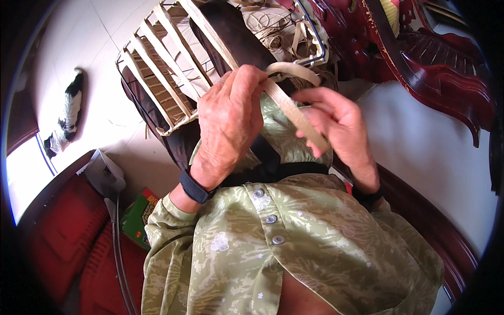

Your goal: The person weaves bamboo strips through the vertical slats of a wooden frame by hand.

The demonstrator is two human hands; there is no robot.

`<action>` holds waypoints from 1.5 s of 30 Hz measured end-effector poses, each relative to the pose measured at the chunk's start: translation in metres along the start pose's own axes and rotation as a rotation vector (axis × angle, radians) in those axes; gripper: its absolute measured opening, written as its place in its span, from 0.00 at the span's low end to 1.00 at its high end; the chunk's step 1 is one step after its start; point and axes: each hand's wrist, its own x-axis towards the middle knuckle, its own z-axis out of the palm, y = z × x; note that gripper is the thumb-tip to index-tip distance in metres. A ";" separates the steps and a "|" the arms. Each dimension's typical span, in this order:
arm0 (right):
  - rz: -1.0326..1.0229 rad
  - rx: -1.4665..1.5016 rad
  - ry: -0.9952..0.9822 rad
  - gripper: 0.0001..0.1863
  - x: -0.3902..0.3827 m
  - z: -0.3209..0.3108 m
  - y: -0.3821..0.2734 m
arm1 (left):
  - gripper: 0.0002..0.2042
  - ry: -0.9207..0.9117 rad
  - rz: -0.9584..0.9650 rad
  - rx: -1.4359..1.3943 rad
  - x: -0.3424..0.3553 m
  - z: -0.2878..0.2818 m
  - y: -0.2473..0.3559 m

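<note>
A wire-framed basket [181, 127] lies on my lap, its dark wires partly wrapped in flat beige strips. My left hand [231, 115] is closed at its near rim, pinching a flat beige strip [286, 100] against the frame. From there the strip slants down to the right, and a curled loop stands beside it. My right hand [338, 123], slightly blurred, is around the lower length of that strip, one finger stretched out above it. The left fingertips and what lies directly under them are hidden.
Tangled beige cord [275, 34] lies beyond my hands. A carved dark-red wooden furniture piece [436, 73] stands at the right. A black-and-white cat [68, 113] lies on the tiled floor at the left. A green box [137, 218] is beside my left elbow, near a red seat [63, 236].
</note>
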 end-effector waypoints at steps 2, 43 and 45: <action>-0.121 -0.047 0.051 0.17 0.012 0.017 0.016 | 0.08 0.006 0.006 0.024 0.000 0.000 0.003; -0.128 0.524 -0.084 0.09 0.057 0.068 0.059 | 0.08 -0.057 -0.196 -0.166 -0.003 -0.014 0.006; -0.350 0.259 0.063 0.09 0.055 0.074 0.057 | 0.09 -0.048 -0.177 -0.179 -0.001 -0.014 0.004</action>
